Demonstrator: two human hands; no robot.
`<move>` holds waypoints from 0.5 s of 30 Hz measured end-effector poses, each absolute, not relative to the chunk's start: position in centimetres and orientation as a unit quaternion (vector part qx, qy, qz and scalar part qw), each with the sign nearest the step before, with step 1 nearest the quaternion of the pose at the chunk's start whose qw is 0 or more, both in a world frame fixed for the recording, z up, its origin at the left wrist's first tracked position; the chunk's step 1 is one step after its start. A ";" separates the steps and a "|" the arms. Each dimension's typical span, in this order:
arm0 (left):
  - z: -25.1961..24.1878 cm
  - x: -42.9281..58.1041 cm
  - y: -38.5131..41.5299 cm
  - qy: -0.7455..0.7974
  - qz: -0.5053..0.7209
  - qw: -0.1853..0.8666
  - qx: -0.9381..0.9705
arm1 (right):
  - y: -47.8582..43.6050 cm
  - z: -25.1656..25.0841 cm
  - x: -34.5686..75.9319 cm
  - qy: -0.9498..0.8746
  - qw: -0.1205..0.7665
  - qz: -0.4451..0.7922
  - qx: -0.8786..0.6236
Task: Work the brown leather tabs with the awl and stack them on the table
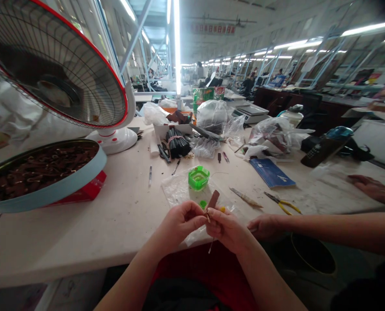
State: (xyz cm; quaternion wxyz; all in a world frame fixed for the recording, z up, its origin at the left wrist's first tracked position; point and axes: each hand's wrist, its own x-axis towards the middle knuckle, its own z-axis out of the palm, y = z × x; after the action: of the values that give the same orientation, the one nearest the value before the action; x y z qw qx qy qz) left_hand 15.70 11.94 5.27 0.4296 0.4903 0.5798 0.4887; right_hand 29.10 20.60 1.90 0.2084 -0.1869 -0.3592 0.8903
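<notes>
Above the table's front edge, my left hand (pixel 184 222) pinches a small gold-coloured metal fitting at the lower end of a brown leather tab (pixel 213 199). Pressed close against it, my right hand (pixel 226 226) has its thumb and fingers closed on the same tab, which sticks up between the hands. A thin metal shaft (pixel 211 246) points down below the right fingers, and a bit of yellow shows above them; whether these belong to one tool I cannot tell. Just beyond lie a green dish (pixel 199 178) and a small green cap (pixel 203 203) on a clear plastic sheet (pixel 176 190).
At left stand a fan (pixel 113 140) and a round tin (pixel 82 177) of brown tabs with metal hooks. Yellow-handled pliers (pixel 283 203), a knife (pixel 246 198) and a blue booklet (pixel 272 172) lie at right. Another person's hands (pixel 263 226) rest at the right edge.
</notes>
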 end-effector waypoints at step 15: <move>4.6 17.1 12.6 0.495 0.592 0.529 0.355 | 18.8 1.9 28.5 -0.564 0.396 0.663 -0.292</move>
State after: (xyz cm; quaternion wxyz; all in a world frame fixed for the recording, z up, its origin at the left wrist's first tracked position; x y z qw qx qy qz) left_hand 17.06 12.64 4.60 0.5287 0.3547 0.4947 0.5916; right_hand 28.50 18.77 1.93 0.3958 -0.2916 -0.5645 0.6631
